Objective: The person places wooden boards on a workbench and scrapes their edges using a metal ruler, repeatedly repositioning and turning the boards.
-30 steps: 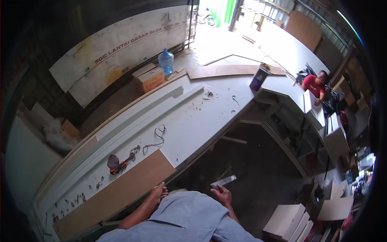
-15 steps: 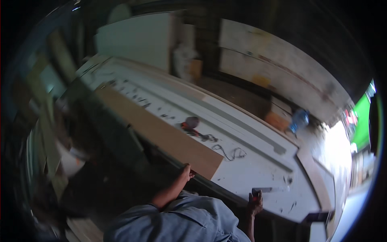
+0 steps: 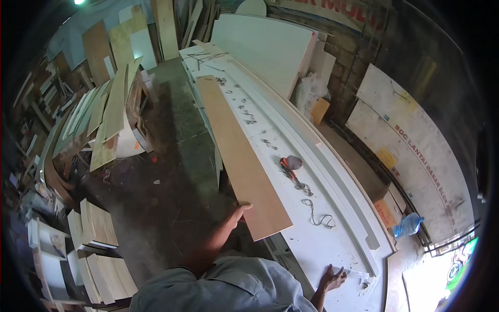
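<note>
My left hand (image 3: 240, 213) is closed on the left edge of a long brown board (image 3: 239, 161), near its closest end, where the board lies along a white worktop (image 3: 306, 244). Lower right, my right hand (image 3: 332, 278) rests with fingers apart on the worktop, touching a pale flat blade-like tool (image 3: 355, 273) that is hard to make out. Beside the board are a power tool with orange-and-black body and round pad (image 3: 290, 166), a looped cord (image 3: 319, 218) and several scattered small metal fittings (image 3: 249, 117).
Stacked planks (image 3: 112, 114) lie on a support to the left, cut panels (image 3: 96, 229) below them. Large white panels (image 3: 260, 49) lean behind the worktop's far end. A cardboard box (image 3: 389, 208), blue water bottle (image 3: 408, 224) and long signboard (image 3: 410, 161) are at right.
The view has swung left along the worktop. My left hand has moved to grip the brown board's edge; my right hand has lowered the blade-like tool onto the worktop, its fingers now spread.
</note>
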`<state>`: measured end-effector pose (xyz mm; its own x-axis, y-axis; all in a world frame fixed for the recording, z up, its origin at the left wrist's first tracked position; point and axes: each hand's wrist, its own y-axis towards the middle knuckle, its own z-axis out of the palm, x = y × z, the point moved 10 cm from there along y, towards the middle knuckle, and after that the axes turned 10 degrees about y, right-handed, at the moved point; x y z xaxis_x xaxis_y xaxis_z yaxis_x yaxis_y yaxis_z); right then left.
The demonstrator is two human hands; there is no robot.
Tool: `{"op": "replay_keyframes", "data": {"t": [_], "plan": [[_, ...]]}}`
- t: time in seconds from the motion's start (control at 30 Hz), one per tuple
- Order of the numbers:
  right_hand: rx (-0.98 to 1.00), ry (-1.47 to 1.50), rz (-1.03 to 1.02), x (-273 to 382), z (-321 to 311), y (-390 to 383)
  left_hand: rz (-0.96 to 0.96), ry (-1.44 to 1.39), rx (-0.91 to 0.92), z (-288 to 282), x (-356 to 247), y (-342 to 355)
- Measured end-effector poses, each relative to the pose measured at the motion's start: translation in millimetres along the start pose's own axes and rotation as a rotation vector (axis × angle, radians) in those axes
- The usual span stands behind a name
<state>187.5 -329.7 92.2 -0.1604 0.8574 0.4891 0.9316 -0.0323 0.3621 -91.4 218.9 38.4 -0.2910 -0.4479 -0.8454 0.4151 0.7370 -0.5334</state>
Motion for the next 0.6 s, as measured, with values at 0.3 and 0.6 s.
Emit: {"op": "replay_keyframes", "data": {"t": [0.3,0.6], "plan": [[0.664,0.531,-0.346,299,94,-27,0.324,0.82,-0.482,-133,-128,-97],[1.387,0.588,-0.548,513,165,-246,0.265,1.061,-0.456,-322,-97,-135]]}}
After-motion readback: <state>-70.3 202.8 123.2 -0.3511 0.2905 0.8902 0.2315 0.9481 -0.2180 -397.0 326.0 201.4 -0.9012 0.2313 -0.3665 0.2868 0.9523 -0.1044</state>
